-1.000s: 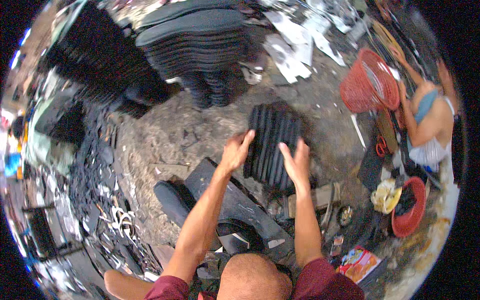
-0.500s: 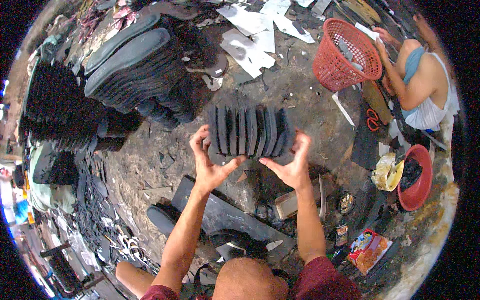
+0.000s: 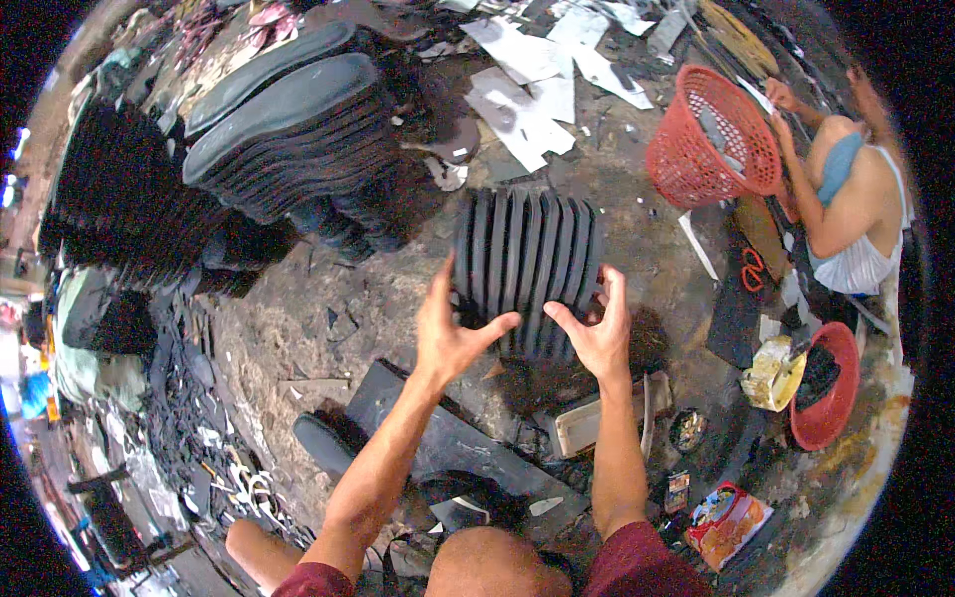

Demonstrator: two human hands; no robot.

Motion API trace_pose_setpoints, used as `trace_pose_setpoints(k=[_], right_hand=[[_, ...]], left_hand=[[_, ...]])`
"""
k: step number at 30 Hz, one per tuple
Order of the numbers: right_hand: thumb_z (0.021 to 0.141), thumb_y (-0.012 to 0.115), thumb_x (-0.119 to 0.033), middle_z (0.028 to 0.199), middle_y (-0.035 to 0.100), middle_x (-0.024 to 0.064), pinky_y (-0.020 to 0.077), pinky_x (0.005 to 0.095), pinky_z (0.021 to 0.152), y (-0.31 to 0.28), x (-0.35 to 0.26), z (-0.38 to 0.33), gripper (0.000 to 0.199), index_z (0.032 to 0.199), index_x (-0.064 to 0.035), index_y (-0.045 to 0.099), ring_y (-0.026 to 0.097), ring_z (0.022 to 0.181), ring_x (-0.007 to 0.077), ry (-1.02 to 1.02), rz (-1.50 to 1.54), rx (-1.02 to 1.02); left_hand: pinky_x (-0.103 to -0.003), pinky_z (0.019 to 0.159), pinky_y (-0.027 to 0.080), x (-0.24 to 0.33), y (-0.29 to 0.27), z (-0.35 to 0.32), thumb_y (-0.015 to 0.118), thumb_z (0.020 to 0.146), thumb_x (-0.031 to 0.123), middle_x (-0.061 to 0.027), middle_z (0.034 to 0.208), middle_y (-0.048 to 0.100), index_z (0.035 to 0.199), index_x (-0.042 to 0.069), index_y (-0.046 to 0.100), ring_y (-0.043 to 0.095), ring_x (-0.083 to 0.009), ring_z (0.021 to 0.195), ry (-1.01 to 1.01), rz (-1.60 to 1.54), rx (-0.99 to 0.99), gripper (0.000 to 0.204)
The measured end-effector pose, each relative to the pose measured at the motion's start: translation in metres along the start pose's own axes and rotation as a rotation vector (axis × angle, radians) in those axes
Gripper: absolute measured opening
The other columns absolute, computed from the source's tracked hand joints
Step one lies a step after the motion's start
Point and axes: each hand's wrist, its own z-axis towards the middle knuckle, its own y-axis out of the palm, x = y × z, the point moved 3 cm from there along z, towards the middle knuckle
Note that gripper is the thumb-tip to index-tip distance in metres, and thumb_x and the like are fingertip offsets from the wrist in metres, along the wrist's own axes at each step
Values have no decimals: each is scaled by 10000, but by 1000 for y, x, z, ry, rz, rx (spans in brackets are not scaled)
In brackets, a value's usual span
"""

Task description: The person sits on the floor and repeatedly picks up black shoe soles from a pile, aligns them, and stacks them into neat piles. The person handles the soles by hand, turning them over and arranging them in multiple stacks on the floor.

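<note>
A worker squeezes a bundle of black rubber sheets [image 3: 525, 269] between both hands at the centre of the frame, above a littered dirt floor [image 3: 328, 308].

The left hand [image 3: 450, 333] and right hand [image 3: 595, 333] press in from either side, fingers spread and only partly curled, so the on-edge pieces are held by side pressure alone. If that squeeze slackens, the middle sheets would likely slide out and fan across the floor. The tall stacks of black soles [image 3: 288, 139] at upper left lean close by and could topple if bumped. At right, a seated person [image 3: 846, 209] works beside a red basket [image 3: 711, 134].
</note>
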Motion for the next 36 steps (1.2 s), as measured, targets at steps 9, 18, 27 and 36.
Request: trace_pose_setpoints(k=[9, 18, 27, 36], right_hand=[[865, 805, -412, 1462, 515, 215, 446, 416, 1082, 38, 104, 8, 787, 1449, 19, 501, 550, 1290, 325, 182, -27, -33], [1016, 593, -236, 1139, 727, 47, 563, 335, 831, 11, 148, -13, 332, 1283, -55, 673, 679, 968, 165, 335, 366, -30], [840, 768, -156, 1205, 587, 178, 548, 480, 947, 71, 97, -88, 762, 1461, -48, 338, 593, 1151, 306, 600, 918, 360], [715, 909, -289, 1185, 549, 274, 487, 510, 928, 122, 148, -3, 790, 1247, 106, 479, 567, 1071, 450, 46, -451, 384]], left_hand=[[-475, 1034, 465, -21, 22, 0, 781, 854, 462, -315, 1349, 495, 1492, -12, 450, 542, -440, 1206, -140, -22, -117, 861], [-440, 1171, 340, -6, 85, 41, 893, 659, 378, -290, 1456, 376, 1550, -24, 95, 385, -405, 1383, -375, -377, 85, 1261], [-456, 1077, 448, -14, 121, 43, 769, 780, 394, -160, 1290, 608, 1420, 60, 389, 602, -327, 1167, -827, -881, -365, 816], [-521, 1197, 261, -16, 66, 100, 827, 760, 530, -244, 1633, 257, 1618, 67, 107, 319, -382, 1483, -624, -834, -33, 1212]])
